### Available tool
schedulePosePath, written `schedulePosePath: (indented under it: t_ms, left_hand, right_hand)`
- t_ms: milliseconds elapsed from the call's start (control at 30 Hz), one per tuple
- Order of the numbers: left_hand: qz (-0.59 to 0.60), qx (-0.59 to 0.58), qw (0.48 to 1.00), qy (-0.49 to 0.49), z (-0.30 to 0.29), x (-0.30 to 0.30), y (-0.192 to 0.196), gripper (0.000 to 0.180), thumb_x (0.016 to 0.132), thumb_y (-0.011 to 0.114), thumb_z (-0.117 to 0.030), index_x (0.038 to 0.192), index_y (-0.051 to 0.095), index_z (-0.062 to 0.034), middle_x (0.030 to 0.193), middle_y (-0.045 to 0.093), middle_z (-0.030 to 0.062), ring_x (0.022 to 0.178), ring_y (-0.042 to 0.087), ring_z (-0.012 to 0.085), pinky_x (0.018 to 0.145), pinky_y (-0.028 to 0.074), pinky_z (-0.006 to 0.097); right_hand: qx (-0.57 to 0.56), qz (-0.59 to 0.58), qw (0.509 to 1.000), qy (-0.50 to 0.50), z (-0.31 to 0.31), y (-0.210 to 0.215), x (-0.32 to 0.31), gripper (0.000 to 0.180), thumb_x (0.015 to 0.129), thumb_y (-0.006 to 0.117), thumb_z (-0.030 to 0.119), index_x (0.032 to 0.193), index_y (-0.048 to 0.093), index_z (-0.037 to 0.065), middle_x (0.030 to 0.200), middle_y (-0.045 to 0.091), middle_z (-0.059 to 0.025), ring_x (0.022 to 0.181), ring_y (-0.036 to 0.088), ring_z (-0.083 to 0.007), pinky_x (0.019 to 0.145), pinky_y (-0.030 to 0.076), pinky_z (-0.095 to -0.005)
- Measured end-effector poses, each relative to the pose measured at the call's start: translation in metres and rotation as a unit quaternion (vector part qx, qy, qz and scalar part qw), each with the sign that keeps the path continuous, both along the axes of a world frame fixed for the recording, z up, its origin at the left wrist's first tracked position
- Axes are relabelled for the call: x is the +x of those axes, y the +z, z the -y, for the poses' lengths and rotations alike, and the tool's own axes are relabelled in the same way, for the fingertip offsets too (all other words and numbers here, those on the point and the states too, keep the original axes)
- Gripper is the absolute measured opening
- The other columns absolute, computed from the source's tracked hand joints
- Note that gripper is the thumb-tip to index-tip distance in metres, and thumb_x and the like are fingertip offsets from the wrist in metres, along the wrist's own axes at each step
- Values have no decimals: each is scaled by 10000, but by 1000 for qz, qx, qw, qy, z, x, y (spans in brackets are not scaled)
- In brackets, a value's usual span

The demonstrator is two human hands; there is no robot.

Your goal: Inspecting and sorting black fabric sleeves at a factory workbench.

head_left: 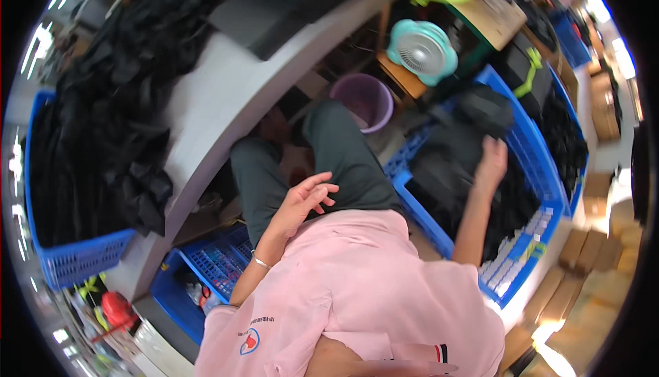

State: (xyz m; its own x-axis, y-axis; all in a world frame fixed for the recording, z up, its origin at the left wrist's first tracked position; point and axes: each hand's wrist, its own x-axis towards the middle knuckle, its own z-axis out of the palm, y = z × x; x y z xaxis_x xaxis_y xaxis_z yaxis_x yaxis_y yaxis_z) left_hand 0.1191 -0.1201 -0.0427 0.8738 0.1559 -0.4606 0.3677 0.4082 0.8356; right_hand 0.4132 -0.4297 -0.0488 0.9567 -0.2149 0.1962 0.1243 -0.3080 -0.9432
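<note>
Grey table: black fabric pile, blue basket.

Bright, even indoor light fills the scene; white glare blows out the curved rim at far left and upper right, where detail is lost; the heap of black fabric pieces up and left of the left hand reads as a nearly featureless dark mass; deep shadow lies under the pale grey curved tabletop; the right hand is softly motion-blurred over the blue plastic slatted crate; straight edges bow strongly toward the black corners.
</note>
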Motion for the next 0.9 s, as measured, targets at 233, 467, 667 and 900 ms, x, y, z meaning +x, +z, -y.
schedulePosePath:
  t_ms: [233, 467, 667, 900]
  left_hand:
    - [-45, -9, 998, 48, -14, -12, -36, 434, 992, 597, -282, 1347, 548, -38, 1199, 657, 60, 955, 605, 114, 776, 475, 242]
    - [-65, -36, 990, 121, -39, -19, -64, 418, 986, 608, -288, 1314, 575, -31, 1190, 660, 75, 929, 599, 111, 754, 481, 236]
    - [-43, -59, 985, 159, -66, -36, -86, 429, 1000, 590, -272, 1334, 548, -7, 1248, 633, 114, 996, 624, 145, 775, 526, 267]
    - [12, -117, 982, 147, -70, -48, -86, 452, 1012, 576, -257, 1397, 505, -32, 1287, 609, 105, 1046, 617, 156, 830, 529, 286]
  right_hand:
    - [-275, -48, 945, -171, 130, -30, 137, 726, 928, 633, 443, 1393, 438, -79, 1331, 571, -242, 1182, 582, -361, 1026, 430, -409]
    - [-82, -31, 951, 297, -152, -49, 60, 232, 974, 582, 132, 1148, 666, 3, 1048, 692, -98, 889, 676, -152, 761, 539, -287]
    - [-55, 49, 763, 642, -417, 8, -73, 302, 927, 632, 87, 1216, 616, 1, 1142, 653, -103, 887, 644, -147, 763, 516, -263]
    - [26, -156, 715, 681, -609, 13, -98, 547, 932, 643, 219, 1420, 480, 31, 1391, 493, -80, 1070, 556, -169, 887, 474, -311]
